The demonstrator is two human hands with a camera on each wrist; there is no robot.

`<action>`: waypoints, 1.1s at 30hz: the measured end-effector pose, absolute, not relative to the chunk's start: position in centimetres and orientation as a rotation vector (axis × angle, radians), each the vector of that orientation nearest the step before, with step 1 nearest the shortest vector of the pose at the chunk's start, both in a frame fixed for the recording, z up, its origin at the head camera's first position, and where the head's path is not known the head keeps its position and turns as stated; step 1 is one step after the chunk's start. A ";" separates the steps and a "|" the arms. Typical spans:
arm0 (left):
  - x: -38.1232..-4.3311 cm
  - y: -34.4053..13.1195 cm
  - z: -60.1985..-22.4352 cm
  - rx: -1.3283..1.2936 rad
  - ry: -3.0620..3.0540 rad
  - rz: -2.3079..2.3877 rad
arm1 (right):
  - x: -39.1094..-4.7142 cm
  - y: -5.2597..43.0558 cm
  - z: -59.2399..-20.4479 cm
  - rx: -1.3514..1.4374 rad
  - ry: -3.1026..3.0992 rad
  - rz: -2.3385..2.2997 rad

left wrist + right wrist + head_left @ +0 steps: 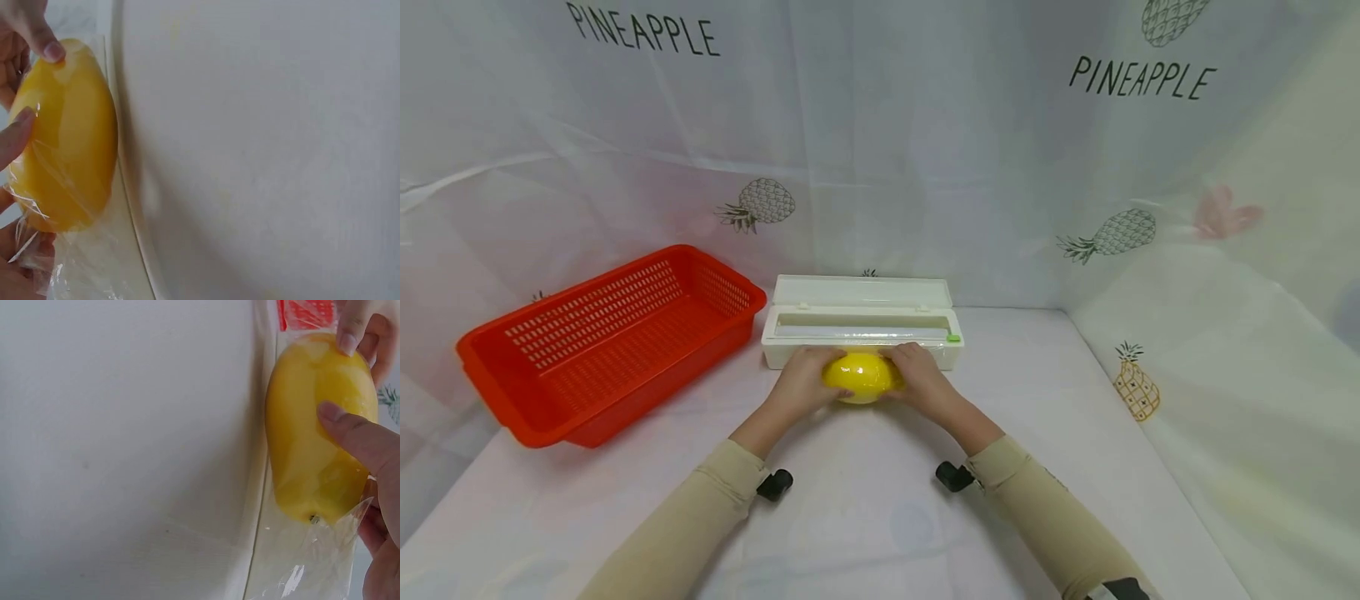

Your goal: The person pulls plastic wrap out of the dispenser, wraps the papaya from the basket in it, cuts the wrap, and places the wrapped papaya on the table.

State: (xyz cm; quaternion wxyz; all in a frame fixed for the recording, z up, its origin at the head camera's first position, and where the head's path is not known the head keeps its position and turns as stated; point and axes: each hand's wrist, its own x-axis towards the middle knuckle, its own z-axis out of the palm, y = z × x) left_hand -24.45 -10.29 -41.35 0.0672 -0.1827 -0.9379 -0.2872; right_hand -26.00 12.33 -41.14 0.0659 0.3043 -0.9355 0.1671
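Note:
Both hands hold a glossy yellow oval fruit (862, 377) in front of a white cling film dispenser (936, 357). My left hand (801, 385) grips its left end and my right hand (927, 386) its right end. Thumbs press on the near side while the fingers curl round the far side. Clear cling film (87, 269) lies against the fruit and hangs loose past its ends. In the right wrist view, a small dark stem end (314, 519) shows at one tip. The dispenser's lid (861, 291) stands raised, with the film roll (861, 332) visible inside.
To the left stands a red plastic basket (625, 408) with slotted walls. A small green slider (953, 338) sits at the right end of the dispenser's front edge. Behind the white-covered table (865, 517) hangs a pineapple-print curtain (925, 183), which continues along the right side.

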 end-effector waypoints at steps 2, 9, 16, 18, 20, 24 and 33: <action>-24.5 -10.1 -41.4 -0.541 -2.821 -0.840 | -26.1 12.4 -41.2 0.893 -2.842 0.549; -24.5 -9.8 -41.4 -0.490 -2.816 -0.798 | -26.6 12.4 -41.3 0.789 -2.918 0.593; -24.7 -9.9 -41.5 -0.471 -2.811 -0.803 | -26.8 12.3 -41.4 0.793 -2.888 0.695; -24.7 -10.0 -41.4 -0.456 -2.817 -0.824 | -26.7 12.2 -41.3 0.799 -2.880 0.711; -24.8 -9.9 -41.4 -0.451 -2.831 -0.865 | -26.6 12.1 -41.2 0.803 -2.874 0.708; -24.8 -9.6 -41.2 -0.425 -2.868 -0.945 | -26.1 12.2 -41.2 0.816 -2.897 0.666; -24.1 -9.3 -41.2 -0.377 -2.899 -0.970 | -25.2 12.8 -41.0 0.829 -2.879 0.734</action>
